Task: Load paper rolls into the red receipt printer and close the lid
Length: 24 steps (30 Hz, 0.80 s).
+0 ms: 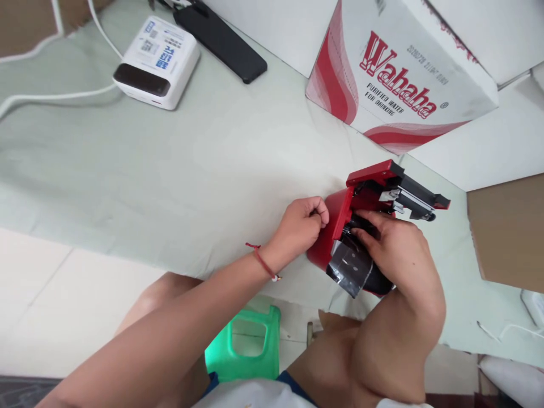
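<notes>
A red box-shaped device (335, 212) stands near the front edge of the table, its lid (374, 171) raised and a black mechanism (414, 195) with pale metal or plastic parts on the lid's inner side. My right hand (397, 249) reaches into the opening, thumb and fingers around a dark part (361, 225), which looks rounded and is mostly hidden. From the front of the opening hangs a shiny dark sheet (351, 266) like film. My left hand (304, 224), a red cord on its wrist, is curled into a loose fist against the device's left side; nothing shows in it.
A Wahaha water carton (395, 73) stands behind the device. At the far left are a white boxy device (157, 62) with cables and a black phone-like slab (221, 39). Brown cardboard (508, 232) lies at right. Below the table edge is a green stool (272, 340).
</notes>
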{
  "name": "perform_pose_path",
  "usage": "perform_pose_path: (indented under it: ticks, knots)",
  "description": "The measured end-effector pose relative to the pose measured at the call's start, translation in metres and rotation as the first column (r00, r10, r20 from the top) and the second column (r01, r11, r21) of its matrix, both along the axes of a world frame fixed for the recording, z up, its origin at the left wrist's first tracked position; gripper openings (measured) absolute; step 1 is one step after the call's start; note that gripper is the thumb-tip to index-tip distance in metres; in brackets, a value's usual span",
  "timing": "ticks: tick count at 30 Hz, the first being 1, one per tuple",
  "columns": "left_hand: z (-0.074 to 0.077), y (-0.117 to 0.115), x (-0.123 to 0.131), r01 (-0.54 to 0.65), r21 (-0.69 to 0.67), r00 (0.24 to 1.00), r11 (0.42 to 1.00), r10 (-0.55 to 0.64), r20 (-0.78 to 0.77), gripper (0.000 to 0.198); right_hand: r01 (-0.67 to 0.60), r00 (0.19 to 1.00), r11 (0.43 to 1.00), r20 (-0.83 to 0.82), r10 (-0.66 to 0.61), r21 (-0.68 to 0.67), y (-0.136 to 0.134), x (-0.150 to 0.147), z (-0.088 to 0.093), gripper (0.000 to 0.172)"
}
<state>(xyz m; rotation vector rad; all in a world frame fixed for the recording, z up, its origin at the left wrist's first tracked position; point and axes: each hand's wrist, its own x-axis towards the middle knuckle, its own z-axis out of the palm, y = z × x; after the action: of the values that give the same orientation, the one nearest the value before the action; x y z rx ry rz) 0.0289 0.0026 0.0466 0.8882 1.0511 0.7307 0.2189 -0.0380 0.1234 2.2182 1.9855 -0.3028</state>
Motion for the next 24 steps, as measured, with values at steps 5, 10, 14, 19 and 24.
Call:
perform_pose_path:
  ticks: [5,10,14,19,24]
  knots:
    - [0.002,0.001,-0.001,0.024,-0.017,0.999,1.0,-0.025,-0.031,0.03,-0.054,0.989,0.977,-0.124,0.081,0.205,-0.005,0.007,-0.009,0.032]
    - [0.005,0.004,0.0,0.025,-0.02,0.999,0.999,-0.026,-0.046,0.035,-0.042,0.975,0.983,-0.209,0.079,0.176,-0.013,0.005,-0.003,0.025]
    - [0.004,0.005,0.0,0.029,-0.035,0.999,0.999,-0.03,-0.036,0.035,0.159,0.923,0.823,-0.378,0.072,0.544,-0.03,-0.001,0.014,0.018]
    - [-0.001,0.004,0.002,-0.005,0.004,1.0,1.0,0.005,-0.018,0.03,-0.002,0.987,0.709,-0.115,0.117,0.706,-0.025,0.006,0.015,0.058]
    - [-0.001,0.001,-0.002,-0.136,0.175,0.988,0.975,0.122,0.091,0.008,-0.094,0.975,0.793,-0.105,0.195,0.602,-0.033,0.014,0.031,0.035]
